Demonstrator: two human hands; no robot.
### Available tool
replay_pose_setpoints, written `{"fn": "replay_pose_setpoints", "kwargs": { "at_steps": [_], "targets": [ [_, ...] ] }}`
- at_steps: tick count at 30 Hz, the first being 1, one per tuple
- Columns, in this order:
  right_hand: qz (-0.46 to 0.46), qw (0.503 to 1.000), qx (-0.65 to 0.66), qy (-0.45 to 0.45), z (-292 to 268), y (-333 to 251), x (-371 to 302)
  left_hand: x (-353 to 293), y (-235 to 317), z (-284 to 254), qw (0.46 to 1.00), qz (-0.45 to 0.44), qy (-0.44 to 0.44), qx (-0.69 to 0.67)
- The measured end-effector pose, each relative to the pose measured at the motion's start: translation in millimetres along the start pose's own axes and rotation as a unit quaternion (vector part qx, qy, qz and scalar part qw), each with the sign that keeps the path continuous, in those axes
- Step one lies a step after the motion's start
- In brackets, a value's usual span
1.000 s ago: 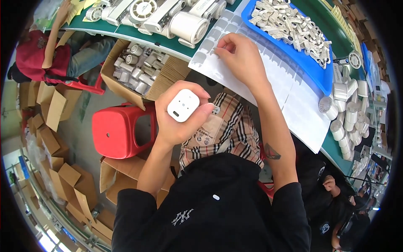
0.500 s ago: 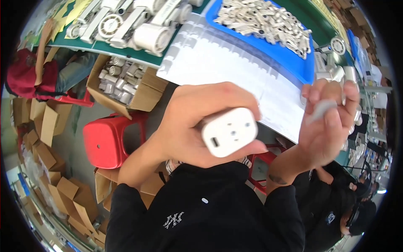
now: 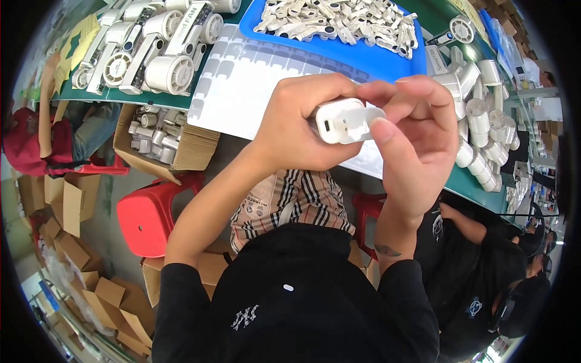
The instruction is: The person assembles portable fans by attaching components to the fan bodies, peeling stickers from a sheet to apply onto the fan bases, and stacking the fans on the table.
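Observation:
My left hand (image 3: pixel 302 124) wraps around a white handheld fan (image 3: pixel 327 129), with its rounded end face and a small dark port turned up toward me. The rest of the fan is hidden under the fingers. Between thumb and fingertips, my right hand (image 3: pixel 420 142) pinches a thin grey sticker (image 3: pixel 361 123). That sticker lies across part of the fan's end face and covers its right side, leaving the port uncovered. Behind the hands lies a white sheet (image 3: pixel 227 103) printed or set with rows of grey rounded shapes.
A blue tray (image 3: pixel 339 49) of small pale parts stands at the back. White fans (image 3: pixel 163 75) lie on the green table at left, more white fan bodies (image 3: pixel 478 115) at right. A carton (image 3: pixel 196 148) of parts and a red stool (image 3: pixel 142 221) stand left; a co-worker (image 3: pixel 466 260) sits right.
My right hand has come in from the right, bringing the grey sticker onto the fan's end face. My left hand has risen slightly with the fan, and the view has shifted.

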State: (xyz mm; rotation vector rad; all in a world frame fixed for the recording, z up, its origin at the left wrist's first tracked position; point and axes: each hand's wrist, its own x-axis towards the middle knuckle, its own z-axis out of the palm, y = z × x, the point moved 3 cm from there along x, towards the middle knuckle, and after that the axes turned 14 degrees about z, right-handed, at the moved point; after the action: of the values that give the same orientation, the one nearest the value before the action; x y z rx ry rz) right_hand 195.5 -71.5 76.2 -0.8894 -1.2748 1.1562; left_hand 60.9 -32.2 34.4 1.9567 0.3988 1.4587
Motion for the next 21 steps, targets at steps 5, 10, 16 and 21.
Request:
{"fn": "replay_pose_setpoints", "kwargs": {
  "at_steps": [5,10,16,21],
  "targets": [
    [-0.01,1.0,-0.028,0.01,1.7,0.7,-5.9,-2.4,-0.3,9.1,0.996,0.042,0.07,0.026],
    [-0.026,0.999,-0.03,-0.002,0.1,3.3,-8.1,-2.0,0.9,5.2,0.996,0.059,0.052,0.046],
    [-0.022,0.999,-0.029,0.001,1.8,6.5,-8.6,-2.4,0.8,4.7,0.996,0.052,0.061,0.027],
    [-0.011,1.0,-0.029,0.006,3.2,5.5,-8.5,-2.5,-1.3,5.6,0.995,0.063,0.073,0.028]
  ]
}}
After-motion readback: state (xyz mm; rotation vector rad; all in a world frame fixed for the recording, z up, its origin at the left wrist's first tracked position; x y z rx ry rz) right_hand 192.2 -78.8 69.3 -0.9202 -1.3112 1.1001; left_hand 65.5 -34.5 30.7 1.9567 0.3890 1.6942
